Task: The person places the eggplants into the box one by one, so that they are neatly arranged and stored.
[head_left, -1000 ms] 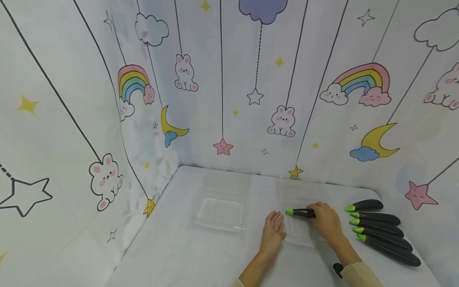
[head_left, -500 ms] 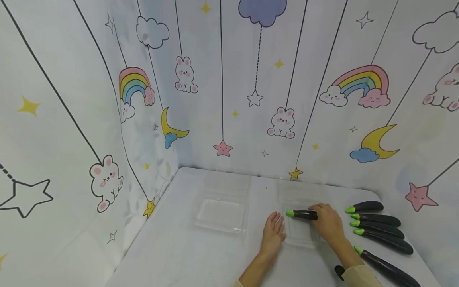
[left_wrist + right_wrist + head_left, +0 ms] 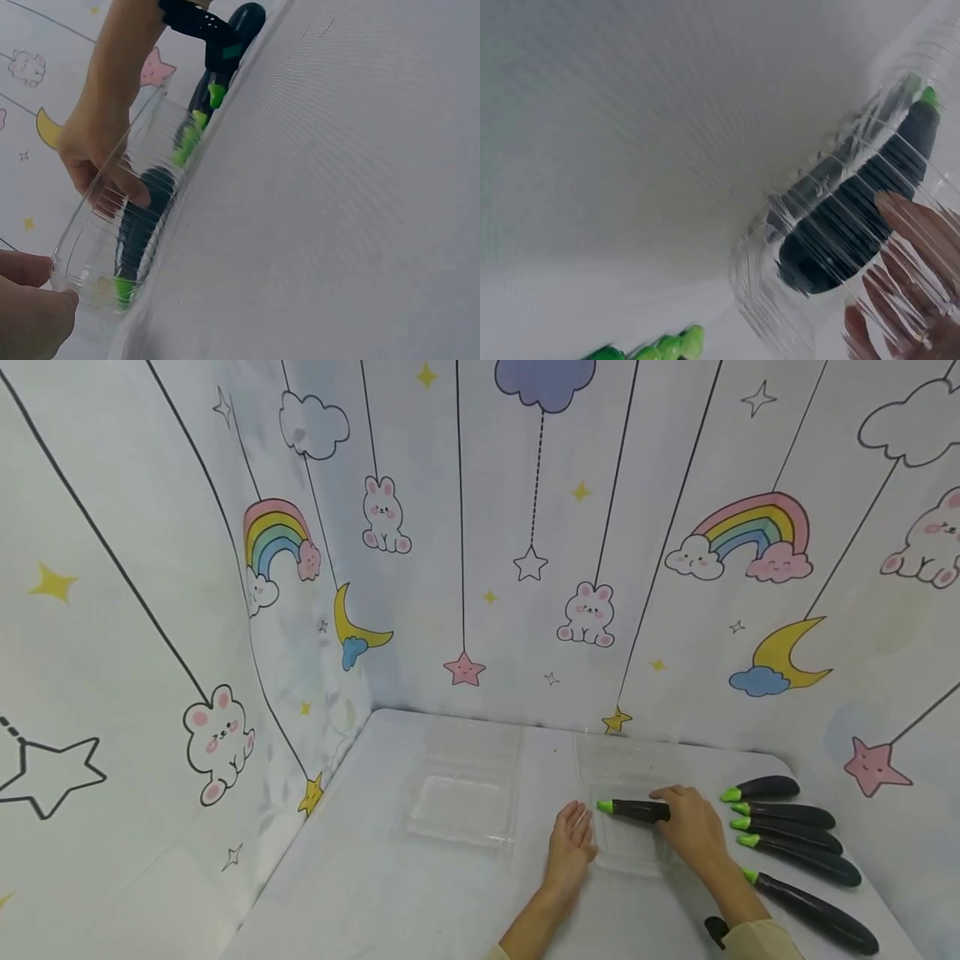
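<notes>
A dark eggplant (image 3: 633, 810) with a bright green stem end lies in the right-hand clear plastic box (image 3: 622, 865). My left hand (image 3: 568, 852) is at this box's left side; in the left wrist view its thumb and finger (image 3: 26, 268) pinch the rim. My right hand (image 3: 692, 828) is over the box's right side, at the eggplant's blunt end. Through the ribbed wall in the right wrist view, a fingertip of my right hand (image 3: 922, 277) touches the eggplant (image 3: 855, 210), with the fingers loosely extended and not wrapped round it.
Another clear box (image 3: 461, 810) stands to the left on the white table (image 3: 360, 893). Several eggplants (image 3: 795, 858) lie in a row at the right, one (image 3: 813, 910) nearer the front edge. A patterned cloth wall (image 3: 495, 560) rises behind and at the sides.
My right hand has shifted slightly right, baring more of the eggplant in the box. The front eggplant of the row has moved toward the front edge. My left hand has stayed put.
</notes>
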### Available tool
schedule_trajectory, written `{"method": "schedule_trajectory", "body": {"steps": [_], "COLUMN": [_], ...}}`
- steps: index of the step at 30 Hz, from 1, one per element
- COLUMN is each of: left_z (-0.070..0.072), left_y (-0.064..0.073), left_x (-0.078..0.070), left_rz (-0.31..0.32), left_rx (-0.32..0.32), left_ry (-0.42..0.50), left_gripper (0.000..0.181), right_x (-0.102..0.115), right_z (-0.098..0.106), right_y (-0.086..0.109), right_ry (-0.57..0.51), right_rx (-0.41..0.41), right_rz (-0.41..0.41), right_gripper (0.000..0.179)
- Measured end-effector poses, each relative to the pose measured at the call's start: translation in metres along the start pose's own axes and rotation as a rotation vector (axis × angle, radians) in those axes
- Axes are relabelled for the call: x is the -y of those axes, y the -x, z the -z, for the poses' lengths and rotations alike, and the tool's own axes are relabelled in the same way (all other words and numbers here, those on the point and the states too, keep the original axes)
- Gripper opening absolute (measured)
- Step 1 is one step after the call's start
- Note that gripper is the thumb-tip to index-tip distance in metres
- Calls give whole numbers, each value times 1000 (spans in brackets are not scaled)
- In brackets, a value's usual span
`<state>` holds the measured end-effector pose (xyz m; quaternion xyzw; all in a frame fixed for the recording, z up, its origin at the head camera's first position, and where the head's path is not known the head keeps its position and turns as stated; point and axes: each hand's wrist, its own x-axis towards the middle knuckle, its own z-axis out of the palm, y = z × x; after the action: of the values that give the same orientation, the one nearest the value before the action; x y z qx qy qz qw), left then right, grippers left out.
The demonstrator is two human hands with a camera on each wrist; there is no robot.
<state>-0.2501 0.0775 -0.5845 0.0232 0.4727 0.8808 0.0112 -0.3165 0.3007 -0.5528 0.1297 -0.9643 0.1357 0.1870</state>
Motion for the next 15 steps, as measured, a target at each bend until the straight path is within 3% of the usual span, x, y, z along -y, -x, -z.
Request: {"method": "schedule_trajectory", "body": {"steps": [15], "left_z": [-1], "left_y": [-3], "left_x": [2], "left_rz": [-3], "left_rx": [-11], "left_ry": [-5], "left_gripper": [82], "right_x": [-3], "right_z": [16], "right_y": [5], "right_ry": [-9], "right_rx": [-46], "right_rz": [68], "right_gripper": [44]}}
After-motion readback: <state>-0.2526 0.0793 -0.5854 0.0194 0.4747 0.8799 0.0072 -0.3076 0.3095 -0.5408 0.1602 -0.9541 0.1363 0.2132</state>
